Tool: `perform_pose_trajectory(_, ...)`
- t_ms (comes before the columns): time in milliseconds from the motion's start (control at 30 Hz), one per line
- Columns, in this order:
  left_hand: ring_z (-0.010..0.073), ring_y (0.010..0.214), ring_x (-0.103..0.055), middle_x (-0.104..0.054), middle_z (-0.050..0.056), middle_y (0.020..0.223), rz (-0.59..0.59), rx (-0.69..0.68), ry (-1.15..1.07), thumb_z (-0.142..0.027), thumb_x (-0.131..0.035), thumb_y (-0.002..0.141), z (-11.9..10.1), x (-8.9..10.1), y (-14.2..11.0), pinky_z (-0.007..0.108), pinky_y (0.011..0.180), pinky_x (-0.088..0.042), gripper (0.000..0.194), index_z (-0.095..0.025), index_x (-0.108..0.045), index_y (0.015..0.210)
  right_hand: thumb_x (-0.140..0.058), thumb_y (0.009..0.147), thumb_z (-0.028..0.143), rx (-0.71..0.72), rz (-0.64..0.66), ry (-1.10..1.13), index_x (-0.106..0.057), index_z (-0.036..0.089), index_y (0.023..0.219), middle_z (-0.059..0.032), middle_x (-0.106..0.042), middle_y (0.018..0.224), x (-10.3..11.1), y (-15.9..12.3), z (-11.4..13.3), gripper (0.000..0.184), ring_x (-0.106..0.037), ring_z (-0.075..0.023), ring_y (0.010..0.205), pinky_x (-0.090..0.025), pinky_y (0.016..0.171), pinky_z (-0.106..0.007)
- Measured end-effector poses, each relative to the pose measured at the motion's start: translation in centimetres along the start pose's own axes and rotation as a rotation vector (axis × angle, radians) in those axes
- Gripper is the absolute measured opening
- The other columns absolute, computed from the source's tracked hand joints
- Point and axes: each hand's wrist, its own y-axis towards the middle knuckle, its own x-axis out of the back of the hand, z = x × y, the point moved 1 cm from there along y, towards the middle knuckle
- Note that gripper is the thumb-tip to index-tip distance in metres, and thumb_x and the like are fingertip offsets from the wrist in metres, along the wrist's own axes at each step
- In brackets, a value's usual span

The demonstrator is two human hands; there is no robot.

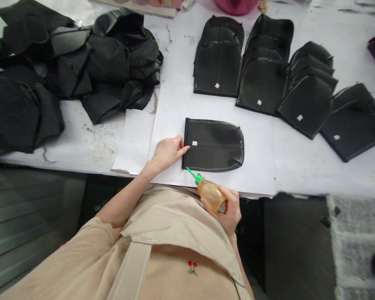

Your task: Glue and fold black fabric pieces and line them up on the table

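Note:
A black stitched leather-like piece (215, 156) lies flat on the white-covered table, its straight folded edge to the left and its rounded end to the right. A small white tag (194, 143) sits near that folded edge. My left hand (170, 152) pinches the folded edge at about its middle. In my right hand (228, 208) is a squeeze bottle (211, 195) of amber liquid with a green nozzle. The nozzle tip is at the near corner of the folded edge; whether it touches I cannot tell.
A heap of loose black pieces (106, 62) covers the table's left side. Overlapping stacks of similar tagged pieces (218, 66) fan out across the back right. A pink container (236, 5) stands at the far edge. The table's front edge (253, 195) runs close to my apron.

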Motion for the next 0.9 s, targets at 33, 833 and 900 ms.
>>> perform_pose_trajectory(33, 0.0218, 0.076, -0.067, -0.071, 0.003, 0.077, 0.001, -0.001, 0.002, -0.043, -0.061, 0.094, 0.0, 0.0, 0.0, 0.029, 0.065, -0.04, 0.023, -0.021, -0.063, 0.087, -0.081, 0.08, 0.037, 0.011, 0.004, -0.002, -0.056, 0.022, 0.129, -0.0087, -0.064, 0.108, -0.1, 0.2, 0.1, 0.057, -0.068, -0.024, 0.097, -0.062, 0.078, -0.037)
perform_pose_trajectory(833, 0.0201, 0.067, -0.061, -0.069, 0.004, 0.074, -0.017, -0.036, -0.105, -0.041, -0.056, 0.092, 0.0, -0.3, 0.0, 0.029, 0.062, -0.034, 0.025, -0.021, -0.059, 0.078, -0.085, 0.077, 0.029, -0.047, -0.186, -0.259, -0.058, 0.021, 0.127, -0.0094, -0.066, 0.109, 5.3, -0.4, 0.2, 0.058, -0.067, -0.0246, 0.098, -0.061, 0.08, -0.04)
perform_pose_trajectory(900, 0.0194, 0.066, -0.06, -0.068, 0.003, 0.074, -0.035, -0.055, -0.158, -0.041, -0.055, 0.091, 0.0, -0.4, 0.0, 0.029, 0.062, -0.034, 0.025, -0.021, -0.058, 0.076, -0.086, 0.076, 0.028, -0.038, -0.207, -0.292, -0.058, 0.02, 0.126, -0.0096, -0.066, 0.109, 5.5, -0.3, 0.1, 0.057, -0.067, -0.0244, 0.098, -0.061, 0.08, -0.039)
